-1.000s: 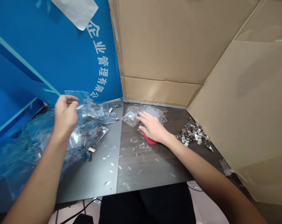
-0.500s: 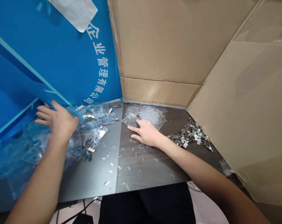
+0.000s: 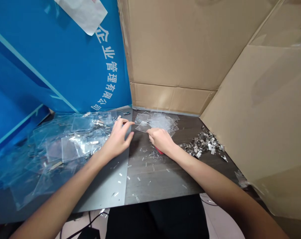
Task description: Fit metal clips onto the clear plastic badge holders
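**Clear sleeves (image 3: 71, 149) spread left, stack (image 3: 160, 121) centre, clips (image 3: 202, 144) right**

On the grey panel (image 3: 103, 189), sleeves are overlapped and unstacked, their corners pointing various ways, with no common long axis. The left hand (image 3: 118, 137) is held open, fingertips just short of the stack, nothing gripped. The right hand (image 3: 161, 139) rests against the stack's near edge, over a red item (image 3: 159, 152); any pinch cannot be told. The hands are apart but near. The stack, squarish and loosely squared, lies on the dark panel (image 3: 165, 182), among scraps (image 3: 145, 164). Clips are heaped separately.
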The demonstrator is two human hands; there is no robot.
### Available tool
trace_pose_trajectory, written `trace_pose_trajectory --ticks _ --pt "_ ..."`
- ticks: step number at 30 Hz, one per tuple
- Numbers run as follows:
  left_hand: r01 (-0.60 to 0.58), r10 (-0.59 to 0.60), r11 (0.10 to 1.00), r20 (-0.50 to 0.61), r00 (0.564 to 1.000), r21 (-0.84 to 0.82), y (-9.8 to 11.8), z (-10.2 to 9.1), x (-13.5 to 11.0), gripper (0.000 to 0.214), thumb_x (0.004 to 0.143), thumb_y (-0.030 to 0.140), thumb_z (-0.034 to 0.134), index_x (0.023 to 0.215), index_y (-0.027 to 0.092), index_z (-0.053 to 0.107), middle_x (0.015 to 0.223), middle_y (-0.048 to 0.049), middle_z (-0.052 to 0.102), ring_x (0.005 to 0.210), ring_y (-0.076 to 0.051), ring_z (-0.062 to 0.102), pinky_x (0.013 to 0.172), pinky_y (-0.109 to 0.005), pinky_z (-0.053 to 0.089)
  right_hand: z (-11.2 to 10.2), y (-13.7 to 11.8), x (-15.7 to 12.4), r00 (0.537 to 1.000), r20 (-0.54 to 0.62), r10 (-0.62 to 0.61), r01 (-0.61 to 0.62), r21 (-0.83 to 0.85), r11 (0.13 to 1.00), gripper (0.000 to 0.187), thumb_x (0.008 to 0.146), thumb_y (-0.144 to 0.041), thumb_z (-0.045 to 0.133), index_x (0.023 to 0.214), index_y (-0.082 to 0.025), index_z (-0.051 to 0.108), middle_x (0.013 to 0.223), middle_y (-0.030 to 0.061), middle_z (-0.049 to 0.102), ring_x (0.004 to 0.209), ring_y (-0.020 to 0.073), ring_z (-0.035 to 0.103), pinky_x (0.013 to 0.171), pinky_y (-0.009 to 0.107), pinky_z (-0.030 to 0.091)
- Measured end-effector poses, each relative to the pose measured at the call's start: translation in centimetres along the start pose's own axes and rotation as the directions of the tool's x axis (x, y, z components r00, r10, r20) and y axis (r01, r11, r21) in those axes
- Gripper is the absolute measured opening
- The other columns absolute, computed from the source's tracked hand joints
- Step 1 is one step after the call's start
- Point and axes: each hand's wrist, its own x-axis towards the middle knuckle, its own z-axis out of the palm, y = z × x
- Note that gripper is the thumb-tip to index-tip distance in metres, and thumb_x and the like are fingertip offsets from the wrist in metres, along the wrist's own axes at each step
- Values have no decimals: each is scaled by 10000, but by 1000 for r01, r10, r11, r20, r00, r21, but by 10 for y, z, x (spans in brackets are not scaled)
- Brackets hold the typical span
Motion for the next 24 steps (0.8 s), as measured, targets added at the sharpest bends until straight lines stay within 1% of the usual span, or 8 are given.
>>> trace_pose_trajectory --ticks 3,5,7,9,12,14,19,24 --pt "66 -61 987 32 998 -150 9 3 -3 416 1042 354 607 1434 214 612 1371 -163 589 1372 -370 595 1155 -583 566 3 2 -2 966 -260 11 36 178 983 260 1085 -105 577 1167 -180 812 1155 127 854 1079 266 803 952 355 591" --pt "176 -172 945 39 984 -276 14 6 -4 488 1013 398 658 1464 227 581 1437 -173 568 1386 -369 609 1054 -541 634 3 1 -5 885 -465 27 141 323 936 225 1060 -135 612 1097 -202 823 1087 94 864 997 246 814 954 369 623" --pt "326 -340 843 47 939 -428 20 10 -4 569 970 440 727 1464 225 546 1479 -189 558 1351 -359 654 970 -502 667 2 -2 -10 812 -582 51 236 407 883 205 1044 -173 628 1030 -227 825 1017 65 863 894 225 810 911 379 653" --pt "458 -485 664 125 865 -592 26 14 -4 637 924 479 798 1432 214 522 1428 -193 606 1257 -341 721 876 -451 678 0 -7 -14 779 -621 89 290 482 827 181 1026 -202 652 990 -239 824 979 50 856 827 209 804 852 376 679" --pt "538 -545 400 279 790 -742 35 18 -3 637 859 511 883 1298 192 549 1199 -139 691 1064 -299 781 654 -309 604 -3 -14 -18 807 -572 147 318 631 707 113 987 -232 713 963 -235 823 954 44 842 792 194 808 790 359 709" --pt "523 -557 311 294 777 -793 39 18 -4 634 792 491 952 1200 188 572 1070 -83 692 943 -250 777 589 -257 531 -4 -16 -19 855 -492 166 295 722 626 75 959 -255 755 972 -228 823 959 48 841 801 197 817 771 357 722" --pt "456 -527 221 288 800 -862 43 15 -5 619 736 476 1015 1066 199 572 873 21 658 682 -106 624 628 -234 480 -8 -14 -22 943 -302 139 194 839 509 152 917 -313 803 1036 -219 805 966 54 839 827 202 821 749 353 727" --pt "369 -488 240 217 845 -898 43 16 -4 565 776 449 992 903 217 492 749 73 543 602 -71 503 594 -211 394 -13 -13 -26 981 -193 27 151 841 520 229 910 -277 793 1130 -216 778 932 34 825 798 178 796 769 336 711"
